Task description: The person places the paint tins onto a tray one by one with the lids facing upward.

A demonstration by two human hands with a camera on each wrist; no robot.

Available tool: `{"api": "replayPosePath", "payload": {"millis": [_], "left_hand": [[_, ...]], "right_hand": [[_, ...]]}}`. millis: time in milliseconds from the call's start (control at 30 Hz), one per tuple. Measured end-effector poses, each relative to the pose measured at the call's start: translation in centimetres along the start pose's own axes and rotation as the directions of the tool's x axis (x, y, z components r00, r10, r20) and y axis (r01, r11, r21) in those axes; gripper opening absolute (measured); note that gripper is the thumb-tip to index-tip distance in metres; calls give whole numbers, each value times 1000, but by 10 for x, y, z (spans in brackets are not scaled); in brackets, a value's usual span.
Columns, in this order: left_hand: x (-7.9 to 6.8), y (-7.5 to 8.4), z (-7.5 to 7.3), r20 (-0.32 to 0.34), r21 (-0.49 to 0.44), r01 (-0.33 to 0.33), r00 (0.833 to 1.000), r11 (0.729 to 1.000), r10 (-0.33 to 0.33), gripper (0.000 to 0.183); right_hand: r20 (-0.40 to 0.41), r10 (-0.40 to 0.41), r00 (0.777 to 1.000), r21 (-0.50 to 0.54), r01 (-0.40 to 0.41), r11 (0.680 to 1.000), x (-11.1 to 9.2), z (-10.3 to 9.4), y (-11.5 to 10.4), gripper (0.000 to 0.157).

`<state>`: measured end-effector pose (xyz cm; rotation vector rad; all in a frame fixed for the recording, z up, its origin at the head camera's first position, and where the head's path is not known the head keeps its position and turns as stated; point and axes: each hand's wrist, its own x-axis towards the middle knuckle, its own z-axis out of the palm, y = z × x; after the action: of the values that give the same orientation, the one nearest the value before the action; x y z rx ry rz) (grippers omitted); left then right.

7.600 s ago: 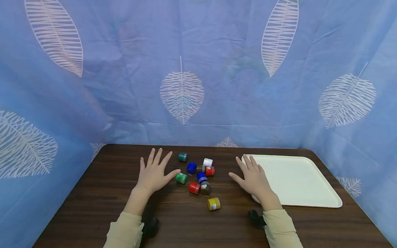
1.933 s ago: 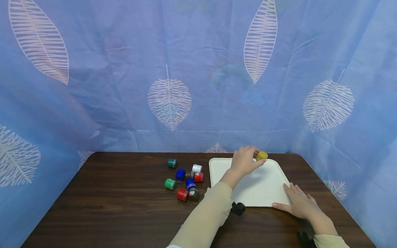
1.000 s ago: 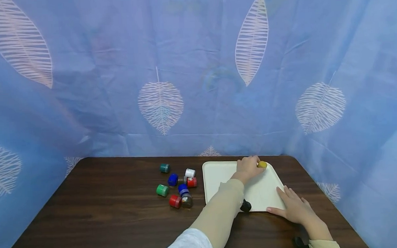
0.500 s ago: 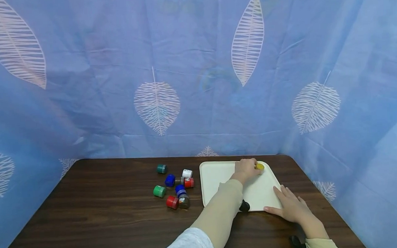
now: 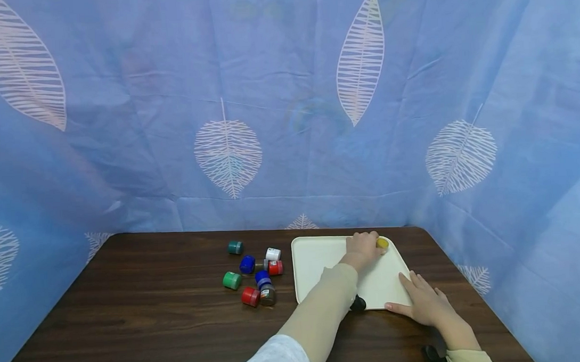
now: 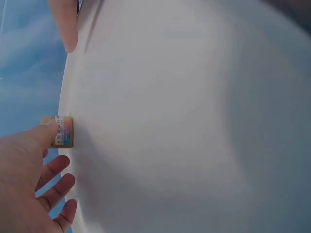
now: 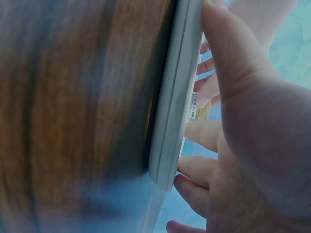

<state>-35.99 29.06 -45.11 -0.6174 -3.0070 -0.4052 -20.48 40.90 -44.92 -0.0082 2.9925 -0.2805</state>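
Note:
My left hand (image 5: 363, 249) pinches a yellow paint jar (image 5: 382, 243) between thumb and fingers at the far right corner of the white tray (image 5: 316, 254). In the left wrist view the jar (image 6: 64, 132) stands at the tray's rim, its printed label showing, with the thumb against it and the other fingers loosely bent. My right hand (image 5: 426, 301) rests on the tray's near right corner with fingers spread. In the right wrist view its thumb (image 7: 233, 53) and fingertips touch the tray's edge (image 7: 172, 107).
Left of the tray, several paint jars lie loosely grouped: dark green (image 5: 235, 247), green (image 5: 231, 280), white (image 5: 273, 254), blue (image 5: 247, 264), red (image 5: 250, 296) and brown (image 5: 267, 295). A dark wooden table (image 5: 131, 314) carries everything. A blue leaf-print curtain (image 5: 279, 149) hangs behind it.
The yellow jar, first on the table, is now held by my left hand, lowered to the tray's far right corner. The tray sits closer to the other jars. My right hand has moved to its corner.

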Motion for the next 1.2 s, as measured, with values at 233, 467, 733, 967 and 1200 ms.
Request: {"api": "replayPosePath", "payload": {"millis": [233, 467, 733, 967, 1200], "left_hand": [[-11, -12, -17, -16, 10, -48, 999, 999, 48, 50], [-23, -28, -41, -94, 39, -138, 985, 990, 142, 47], [-56, -44, -75, -167, 39, -229, 958, 973, 232, 42], [-89, -65, -99, -243, 73, -315, 914, 946, 324, 36], [-120, -94, -113, -326, 186, -361, 855, 914, 404, 35]], "right_hand": [[11, -7, 1000, -4, 7, 1000, -2, -5, -2, 106], [1, -23, 1000, -27, 23, 999, 3, -9, -2, 106], [12, -23, 1000, -26, 23, 999, 5, -7, -3, 107], [34, -9, 999, -26, 9, 1000, 4, -5, -3, 107], [40, -3, 999, -20, 4, 1000, 2, -7, -4, 108]]}}
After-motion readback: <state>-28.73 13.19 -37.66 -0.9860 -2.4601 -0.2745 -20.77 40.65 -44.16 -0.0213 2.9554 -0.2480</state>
